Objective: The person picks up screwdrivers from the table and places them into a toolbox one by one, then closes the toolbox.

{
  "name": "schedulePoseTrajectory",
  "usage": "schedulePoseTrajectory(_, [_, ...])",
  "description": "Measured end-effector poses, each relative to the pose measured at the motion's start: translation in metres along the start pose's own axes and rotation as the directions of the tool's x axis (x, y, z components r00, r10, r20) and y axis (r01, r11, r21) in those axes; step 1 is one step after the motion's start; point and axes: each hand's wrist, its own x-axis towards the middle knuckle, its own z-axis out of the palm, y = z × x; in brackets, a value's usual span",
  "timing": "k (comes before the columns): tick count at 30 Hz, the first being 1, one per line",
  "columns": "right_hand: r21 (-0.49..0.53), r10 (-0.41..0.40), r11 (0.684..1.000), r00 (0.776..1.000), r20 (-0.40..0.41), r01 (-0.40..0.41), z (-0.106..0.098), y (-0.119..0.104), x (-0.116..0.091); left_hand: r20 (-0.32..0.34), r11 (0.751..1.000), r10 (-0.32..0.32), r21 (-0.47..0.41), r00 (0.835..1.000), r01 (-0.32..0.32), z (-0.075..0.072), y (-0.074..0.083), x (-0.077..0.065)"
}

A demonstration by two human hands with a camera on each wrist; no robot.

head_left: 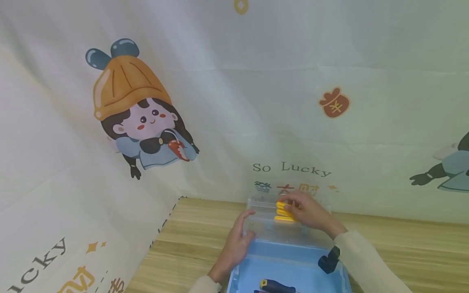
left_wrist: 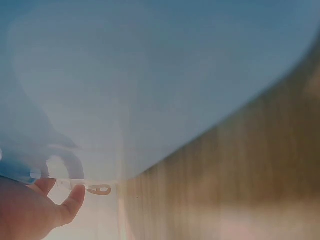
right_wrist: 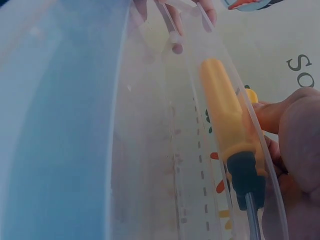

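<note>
My right hand [head_left: 305,209] pinches a yellow screwdriver handle [head_left: 281,204] with thumb and fingers, at the raised clear plastic lid [head_left: 264,230] of a blue box [head_left: 282,266]. In the right wrist view, an orange-yellow screwdriver [right_wrist: 222,105] with a dark collar and metal shaft lies inside a clear compartment; the fingers [right_wrist: 270,117] are beyond its wall, by another yellow piece [right_wrist: 251,95]. At the lid's left edge my left hand [head_left: 236,242] grips the plastic, fingers above and thumb below. The left wrist view shows those fingers [left_wrist: 75,202] only partly.
A screwdriver with a dark handle and yellow end [head_left: 278,286] lies in the box, cut off by the frame's bottom. A black wrist camera [head_left: 329,260] sits at the right cuff. Wooden tabletop [head_left: 194,232] surrounds the box, and a printed cloth [head_left: 227,101] hangs behind.
</note>
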Motion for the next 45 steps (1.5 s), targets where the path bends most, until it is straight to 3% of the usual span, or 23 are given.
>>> schedulePoseTrajectory(22, [0.014, 0.034, 0.999, 0.999, -0.033, -0.034, 0.0003, -0.0027, 0.0023, -0.002, 1.000, 0.020, -0.017, 1.000, -0.020, -0.0017, -0.0012, 0.0017])
schedulePoseTrajectory(45, [0.034, 0.058, 0.998, 0.997, -0.045, -0.057, 0.0012, -0.0026, 0.0001, 0.005, 1.000, -0.016, -0.002, 1.000, 0.016, -0.0004, -0.0013, 0.0009])
